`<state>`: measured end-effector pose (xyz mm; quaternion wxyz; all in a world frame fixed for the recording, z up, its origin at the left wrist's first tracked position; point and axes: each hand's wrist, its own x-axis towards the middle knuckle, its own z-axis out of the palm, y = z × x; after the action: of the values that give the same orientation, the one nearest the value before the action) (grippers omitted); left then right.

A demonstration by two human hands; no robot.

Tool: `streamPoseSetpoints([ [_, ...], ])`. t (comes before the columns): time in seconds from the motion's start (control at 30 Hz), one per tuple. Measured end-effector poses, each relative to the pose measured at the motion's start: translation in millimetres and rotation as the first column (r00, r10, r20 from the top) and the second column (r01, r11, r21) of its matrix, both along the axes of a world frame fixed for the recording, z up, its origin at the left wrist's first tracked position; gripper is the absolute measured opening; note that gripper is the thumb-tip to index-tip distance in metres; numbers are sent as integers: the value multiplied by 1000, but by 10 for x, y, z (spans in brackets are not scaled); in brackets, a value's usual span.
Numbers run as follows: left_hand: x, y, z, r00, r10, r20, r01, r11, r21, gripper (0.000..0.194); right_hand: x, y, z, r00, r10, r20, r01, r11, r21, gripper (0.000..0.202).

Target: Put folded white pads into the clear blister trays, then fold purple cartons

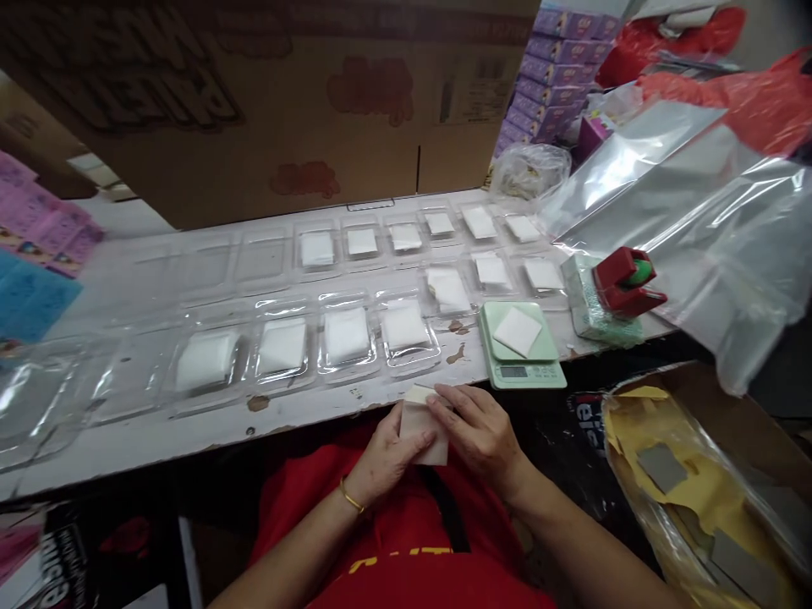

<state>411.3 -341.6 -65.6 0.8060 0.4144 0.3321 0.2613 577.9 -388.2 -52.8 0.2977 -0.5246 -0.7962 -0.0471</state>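
Observation:
Close to my lap, in front of the table edge, my left hand (386,457) is closed around a small stack of white square sheets (433,450), thumb lying across its front. The fingers of my right hand (479,427) pinch the upper right part of the same stack, where the top edge looks lifted or folded over. Just beyond my right hand a pale green digital scale (529,376) carries a white square pad (518,331). Clear plastic trays with white stacks, such as the nearest tray stack (406,326), stand in two rows on the white table (209,427).
Bare clear trays (136,372) lie to the left. A large cardboard box (266,127) stands behind the rows. Right of the scale is a red tape dispenser (625,288), beside clear plastic film (704,228). An open carton (672,474) with grey squares sits lower right. Purple boxes (549,72) are piled behind.

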Motion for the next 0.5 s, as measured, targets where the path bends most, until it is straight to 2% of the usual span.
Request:
streamPoseSetpoints([
  [0.17, 0, -2, 77, 998, 49, 34, -47, 997, -55, 47, -24, 9, -17, 996, 28, -82, -30, 999, -29, 33],
  [0.3, 9, 8, 104, 998, 38, 56, -31, 992, -124, 44, -52, 30, 48, 964, 4, -267, -40, 991, -130, 23],
  [0.4, 5, 20, 74, 996, -7, 84, 21, 985, -171, 45, 112, 51, 156, 907, -102, -408, -8, 965, -260, 18],
  [0.5, -2, 35, 8, 998, -27, 60, 38, 982, -182, 41, 533, 120, 262, 828, -303, -471, 112, 913, -392, 14],
])
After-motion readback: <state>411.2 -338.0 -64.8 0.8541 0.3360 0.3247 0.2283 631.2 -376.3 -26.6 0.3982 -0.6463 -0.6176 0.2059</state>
